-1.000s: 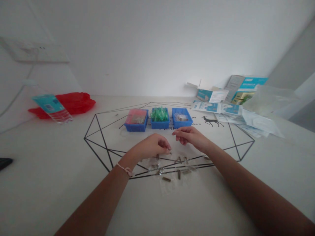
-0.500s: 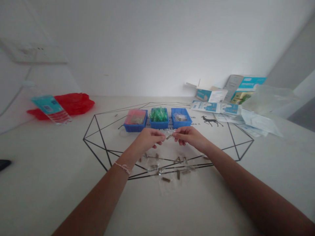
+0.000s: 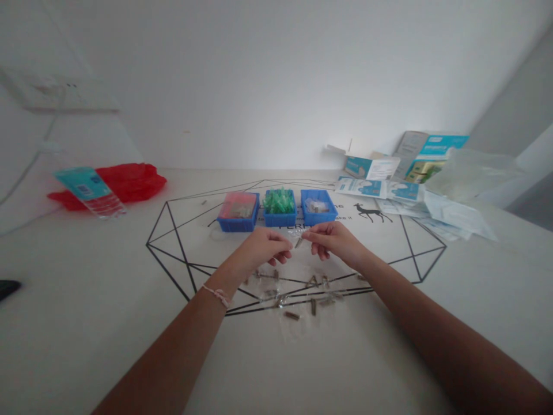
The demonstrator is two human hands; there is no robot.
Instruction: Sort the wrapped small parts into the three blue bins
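Note:
Between my hands, above the table, is a small clear plastic bag (image 3: 295, 233) with a slim metal piece (image 3: 298, 242) in it, now steeply tilted. My right hand (image 3: 330, 239) pinches the bag's right edge between thumb and forefinger. On the left side, my left hand (image 3: 268, 246) has its thumb and fingertips closed at the bag's edge; the film there is faint. Below the hands lie several similar clear bags, each with small metal pieces, such as the nearest bag (image 3: 292, 316) and an upright piece (image 3: 313, 306).
Behind my hands stand three blue trays: a left tray (image 3: 235, 225) with a pinkish cover, a middle tray (image 3: 280, 219) of green pieces, a right tray (image 3: 318, 217) of clear packets. A bottle (image 3: 88, 190) and red bag (image 3: 136, 183) are left; boxes and packets (image 3: 367, 187) lie right.
The bag between my hands has tipped, and its metal piece has turned from slanted to steeper. My left fingertips have shifted slightly downward and right. The right hand stays nearly in place.

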